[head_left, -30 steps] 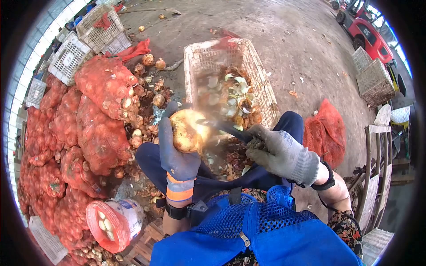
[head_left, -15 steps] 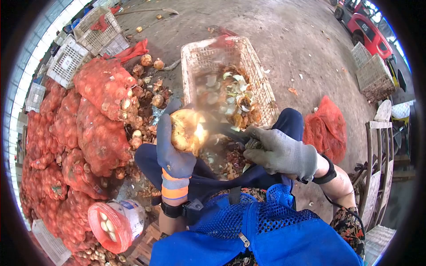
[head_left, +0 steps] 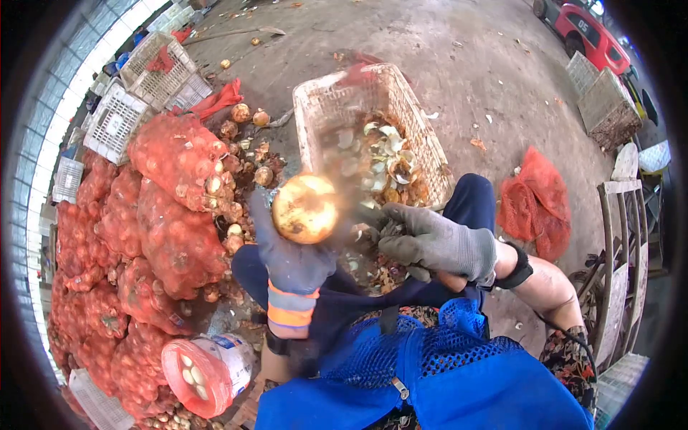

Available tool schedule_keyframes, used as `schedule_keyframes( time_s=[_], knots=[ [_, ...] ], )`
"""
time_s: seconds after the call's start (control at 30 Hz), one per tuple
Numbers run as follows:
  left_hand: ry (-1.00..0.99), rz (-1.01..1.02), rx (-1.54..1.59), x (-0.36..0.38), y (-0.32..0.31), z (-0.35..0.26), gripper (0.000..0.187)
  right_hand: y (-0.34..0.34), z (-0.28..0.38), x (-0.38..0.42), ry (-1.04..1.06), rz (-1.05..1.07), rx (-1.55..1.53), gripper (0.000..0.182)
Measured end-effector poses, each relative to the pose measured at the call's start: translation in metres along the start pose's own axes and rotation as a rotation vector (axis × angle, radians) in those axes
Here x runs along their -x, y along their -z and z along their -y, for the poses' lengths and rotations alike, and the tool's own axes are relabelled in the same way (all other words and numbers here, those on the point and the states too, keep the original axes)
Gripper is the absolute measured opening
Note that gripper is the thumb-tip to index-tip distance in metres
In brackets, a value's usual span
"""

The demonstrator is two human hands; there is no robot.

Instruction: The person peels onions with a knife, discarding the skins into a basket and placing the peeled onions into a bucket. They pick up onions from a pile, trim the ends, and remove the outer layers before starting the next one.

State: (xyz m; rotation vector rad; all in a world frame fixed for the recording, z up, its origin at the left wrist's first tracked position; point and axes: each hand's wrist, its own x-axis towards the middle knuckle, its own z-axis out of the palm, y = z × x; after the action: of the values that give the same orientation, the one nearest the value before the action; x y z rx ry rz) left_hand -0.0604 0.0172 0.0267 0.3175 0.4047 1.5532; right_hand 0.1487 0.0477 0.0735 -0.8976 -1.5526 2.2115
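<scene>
A large yellow-brown onion (head_left: pixel 306 208) rests in my left hand (head_left: pixel 292 252), whose gloved fingers wrap round its left side and underside. To its right, my right hand (head_left: pixel 433 245), in a grey glove, is closed round the handle of a knife (head_left: pixel 369 215); the blade is blurred and points toward the onion. Both hands are over my lap. Beyond them stands a white plastic crate (head_left: pixel 430 143) with onion peels and scraps (head_left: pixel 390 154) inside.
Red mesh sacks of onions (head_left: pixel 175 236) are piled on the left, with loose onions (head_left: pixel 263 175) beside them. A bucket (head_left: pixel 229 362) holding pale onions stands lower left. An empty red net (head_left: pixel 537 204) and a wooden chair (head_left: pixel 620 265) are at the right.
My left hand has turned the onion so that a rounder face shows, and sits slightly lower. The right hand with the knife has shifted a little left and down.
</scene>
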Motion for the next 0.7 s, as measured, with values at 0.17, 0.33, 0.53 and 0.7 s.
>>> schedule_keyframes(
  time_s=[0.17,0.33,0.53,0.7],
  knots=[
    [0.243,-0.035,-0.07,-0.009,0.001,-0.013,0.057,0.008,0.004,0.001,-0.005,0.018,0.131,0.031],
    [-0.109,-0.034,-0.173,-0.024,-0.012,0.009,0.056,-0.019,0.006,0.007,-0.083,0.052,-0.207,0.018],
    [-0.944,-0.106,-0.684,-0.037,-0.008,0.038,0.061,-0.017,0.003,0.002,0.024,0.083,-0.359,0.022],
    [0.2,0.141,0.056,-0.029,0.006,-0.003,0.059,0.002,-0.026,-0.005,0.2,-0.091,0.157,0.028]
  ],
)
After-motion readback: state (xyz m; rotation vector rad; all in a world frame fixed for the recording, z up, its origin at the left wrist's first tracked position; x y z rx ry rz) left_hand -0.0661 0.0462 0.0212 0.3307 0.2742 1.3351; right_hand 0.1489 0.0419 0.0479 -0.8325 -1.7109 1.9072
